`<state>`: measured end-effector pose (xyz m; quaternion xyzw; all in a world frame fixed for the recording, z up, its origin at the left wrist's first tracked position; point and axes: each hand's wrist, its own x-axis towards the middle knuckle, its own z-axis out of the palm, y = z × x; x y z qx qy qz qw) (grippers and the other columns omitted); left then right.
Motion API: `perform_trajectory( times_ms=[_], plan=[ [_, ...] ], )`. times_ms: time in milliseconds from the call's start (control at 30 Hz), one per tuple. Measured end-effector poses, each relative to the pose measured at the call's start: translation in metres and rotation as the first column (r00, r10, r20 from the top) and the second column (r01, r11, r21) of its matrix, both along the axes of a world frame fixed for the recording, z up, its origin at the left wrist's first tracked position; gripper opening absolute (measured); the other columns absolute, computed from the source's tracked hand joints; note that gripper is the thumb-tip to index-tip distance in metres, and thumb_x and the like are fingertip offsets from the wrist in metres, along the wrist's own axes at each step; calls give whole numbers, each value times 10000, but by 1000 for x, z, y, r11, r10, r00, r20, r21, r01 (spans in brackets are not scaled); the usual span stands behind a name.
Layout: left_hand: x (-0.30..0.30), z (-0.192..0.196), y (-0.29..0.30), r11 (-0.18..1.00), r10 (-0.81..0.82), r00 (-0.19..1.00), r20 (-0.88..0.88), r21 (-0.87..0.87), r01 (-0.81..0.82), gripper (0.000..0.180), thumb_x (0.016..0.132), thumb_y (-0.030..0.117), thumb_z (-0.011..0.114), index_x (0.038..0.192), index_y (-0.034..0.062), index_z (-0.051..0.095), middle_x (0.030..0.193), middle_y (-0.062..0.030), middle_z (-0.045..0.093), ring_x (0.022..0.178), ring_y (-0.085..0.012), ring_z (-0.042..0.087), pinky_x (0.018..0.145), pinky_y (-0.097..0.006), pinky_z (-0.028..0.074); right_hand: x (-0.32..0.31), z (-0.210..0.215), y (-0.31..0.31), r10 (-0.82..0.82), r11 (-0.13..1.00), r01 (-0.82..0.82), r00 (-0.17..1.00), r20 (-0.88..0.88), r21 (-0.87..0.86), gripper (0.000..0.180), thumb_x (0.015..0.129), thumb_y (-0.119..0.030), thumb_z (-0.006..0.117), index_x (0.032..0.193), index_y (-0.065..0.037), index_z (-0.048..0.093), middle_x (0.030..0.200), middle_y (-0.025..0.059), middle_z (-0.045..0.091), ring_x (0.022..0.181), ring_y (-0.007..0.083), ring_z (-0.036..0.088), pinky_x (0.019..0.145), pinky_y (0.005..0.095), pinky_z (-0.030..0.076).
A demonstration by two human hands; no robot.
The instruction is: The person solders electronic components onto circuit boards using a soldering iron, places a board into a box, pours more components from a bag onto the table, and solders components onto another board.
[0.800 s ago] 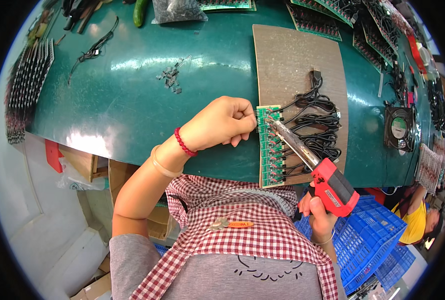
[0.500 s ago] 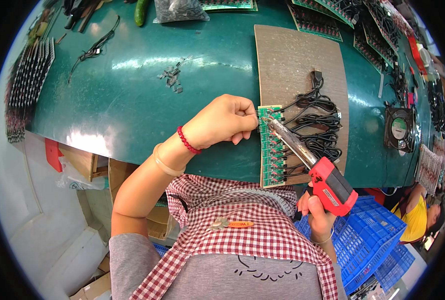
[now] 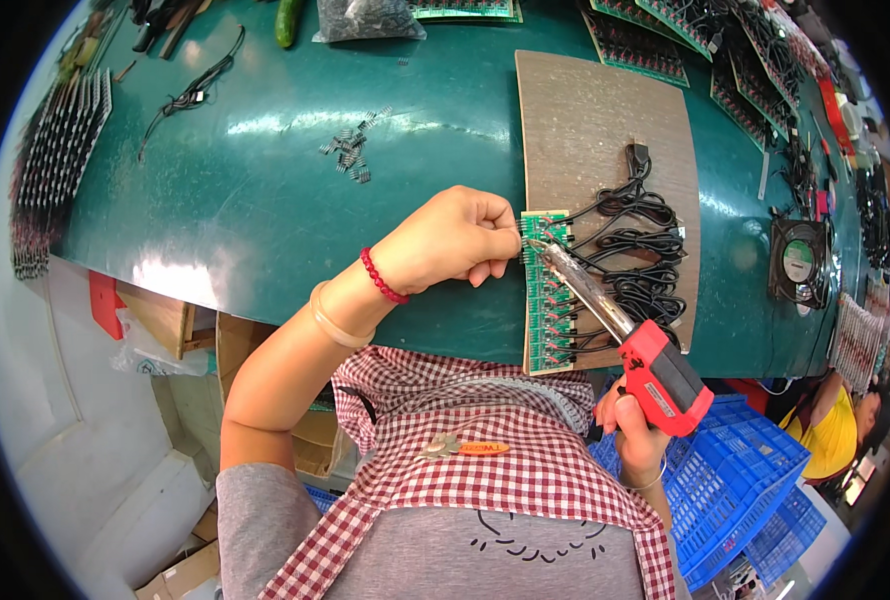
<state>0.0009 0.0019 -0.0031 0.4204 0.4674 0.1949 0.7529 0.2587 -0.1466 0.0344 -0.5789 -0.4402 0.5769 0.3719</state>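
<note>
A green circuit board strip lies along the left edge of a brown wooden board. Coiled black USB cables run from its right side. My left hand is closed in a pinch at the strip's upper left edge; whatever lies between its fingertips is hidden or too small to name. In my right hand is a red and black soldering gun. Its metal barrel slants up to the left, with the tip at the strip's upper part, just right of my left fingertips.
Small black pin headers lie loose on the green table. Circuit boards are stacked at the back right. A fan stands at the right, and blue crates sit below the table edge. Another person is at far right.
The soldering tip has shifted slightly nearer to me along the strip. My left hand stays pinched at the same edge. The whole view has moved a little.
</note>
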Motion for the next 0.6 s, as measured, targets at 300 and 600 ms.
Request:
perform_trajectory(
  times_ms=[300, 600],
  plan=[
    [0, 2, 2, 1000, -8, 1000, -15, -4, 7, 111, 793, 85, 568, 701, 28, 545, 604, -9, 565, 455, -33, 459, 420, -176, 346, 0, 3, -1, 5, 1000, -4, 1000, 14, -28, 174, 848, -132, 514, 756, 12, 482, 576, 75, 470, 481, 133, 439, 472, 277, 398],
    [0, 1, 1, 1000, -6, 1000, -26, -13, 6, 107, 796, 92, 568, 708, 34, 550, 617, -11, 566, 459, -35, 465, 408, -173, 338, 0, 5, -3, -63, 998, 63, 998, -2, 1, 225, 860, -133, 528, 993, 37, 466, 573, 65, 461, 473, 126, 424, 473, 277, 395]
  ],
)
